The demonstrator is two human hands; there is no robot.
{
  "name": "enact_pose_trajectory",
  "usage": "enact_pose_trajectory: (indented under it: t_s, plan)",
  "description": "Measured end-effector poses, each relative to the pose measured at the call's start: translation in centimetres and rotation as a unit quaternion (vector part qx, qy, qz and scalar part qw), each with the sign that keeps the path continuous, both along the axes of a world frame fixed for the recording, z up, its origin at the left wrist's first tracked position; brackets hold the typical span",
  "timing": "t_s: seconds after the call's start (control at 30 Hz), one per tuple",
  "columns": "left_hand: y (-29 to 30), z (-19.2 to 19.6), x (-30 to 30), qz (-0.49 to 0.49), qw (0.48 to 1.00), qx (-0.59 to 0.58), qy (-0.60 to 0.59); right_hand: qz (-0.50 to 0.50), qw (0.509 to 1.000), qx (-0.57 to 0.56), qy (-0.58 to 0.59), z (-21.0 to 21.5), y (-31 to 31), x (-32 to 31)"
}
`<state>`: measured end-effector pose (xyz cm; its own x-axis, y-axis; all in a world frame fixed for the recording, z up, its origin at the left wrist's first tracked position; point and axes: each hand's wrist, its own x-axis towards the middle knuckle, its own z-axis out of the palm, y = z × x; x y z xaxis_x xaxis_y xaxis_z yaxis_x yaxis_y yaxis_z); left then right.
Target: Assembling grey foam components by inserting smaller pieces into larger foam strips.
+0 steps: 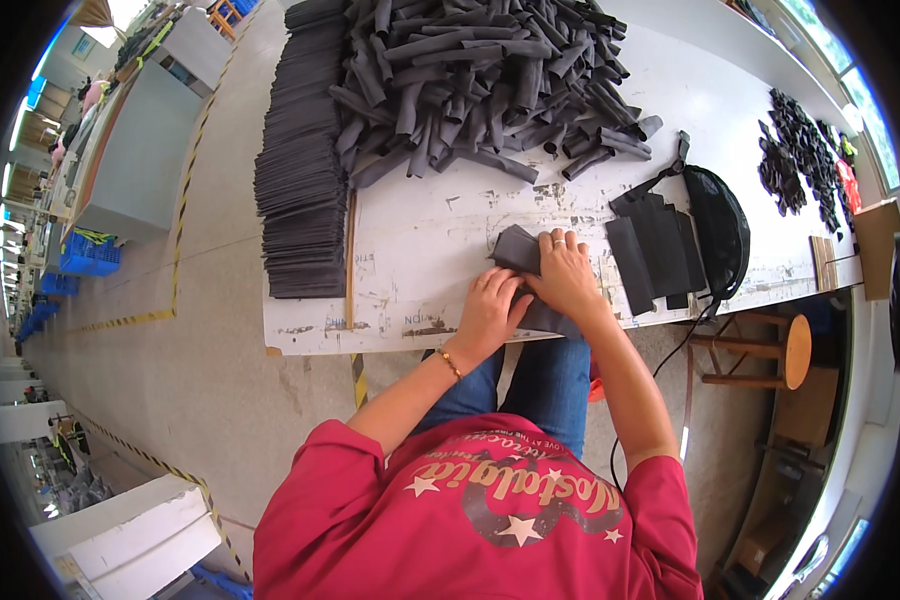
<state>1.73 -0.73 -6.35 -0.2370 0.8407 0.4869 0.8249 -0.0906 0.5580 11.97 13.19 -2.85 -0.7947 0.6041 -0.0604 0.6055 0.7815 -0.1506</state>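
A dark grey, sheet-like fabric piece (pixel 516 250) lies at the near edge of the white table, with part of it hanging toward my lap. My left hand (pixel 490 305) has its fingers bent onto the near part of the cloth, thumb against it. Just right of it, my right hand (pixel 568 272) grips the same piece, fingers curled over its far side and a ring on one finger. The two hands almost touch. Whether the cloth is one layer or several is hidden under them.
A large heap of rolled dark fabric pieces (pixel 470 80) covers the table's far side. Left of it runs a long, neat stack of flat pieces (pixel 305 180). Flat dark pieces (pixel 655 250) and a black mesh-covered item (pixel 720 235) lie right. A wooden stool (pixel 796 352) stands below.
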Motion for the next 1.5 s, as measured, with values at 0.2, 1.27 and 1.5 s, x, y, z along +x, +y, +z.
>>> enact_pose_trajectory:
  t_s: [0.2,1.27,1.5]
  plan:
    - [0.1,0.6,-0.3,-0.029,0.998,-0.029,-0.049,-0.019,0.995,-0.083,0.043,4.1,1.3,1.9]
    - [5.1,5.6,-4.1,-0.233,0.97,-0.041,0.06,0.046,0.999,0.005,-0.02,2.6,-4.9,5.9]
    - [8.6,1.8,-3.8,-0.229,0.948,-0.17,0.143,0.046,0.999,-0.023,-0.014,2.8,-5.2,6.0]
